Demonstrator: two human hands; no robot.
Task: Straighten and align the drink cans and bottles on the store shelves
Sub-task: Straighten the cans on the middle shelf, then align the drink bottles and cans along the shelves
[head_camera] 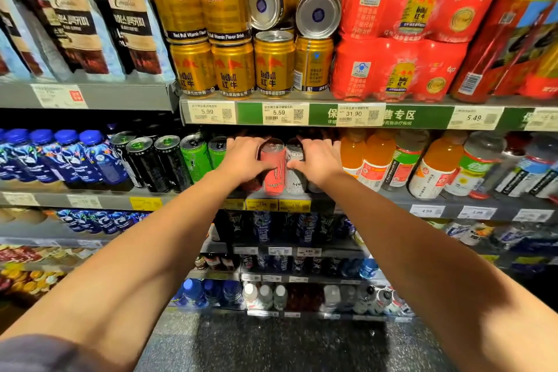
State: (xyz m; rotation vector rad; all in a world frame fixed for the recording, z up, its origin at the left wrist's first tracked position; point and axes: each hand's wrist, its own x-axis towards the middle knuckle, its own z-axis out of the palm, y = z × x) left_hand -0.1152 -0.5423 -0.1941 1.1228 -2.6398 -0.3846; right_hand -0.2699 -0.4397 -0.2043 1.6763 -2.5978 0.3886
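Observation:
On the middle shelf (99, 201) a pink energy drink can (273, 181) stands upright beside a white can (295, 180). My left hand (244, 157) curls over a dark red can (253, 186) just left of the pink one, and its thumb lies across the pink can's front. My right hand (320, 160) wraps round the white can, fingers over the top and thumb on the front. Green cans (196, 157) and black cans (145, 160) stand to the left. Both hands hide the cans behind them.
One shelf up, gold cans (232, 69) are stacked, and two of them (271, 3) (318, 12) lie on their sides. Red multipacks (401, 66) sit to the right. Orange bottles (377, 157) flank my right hand, blue bottles (69, 157) stand far left. Lower shelves hold more drinks.

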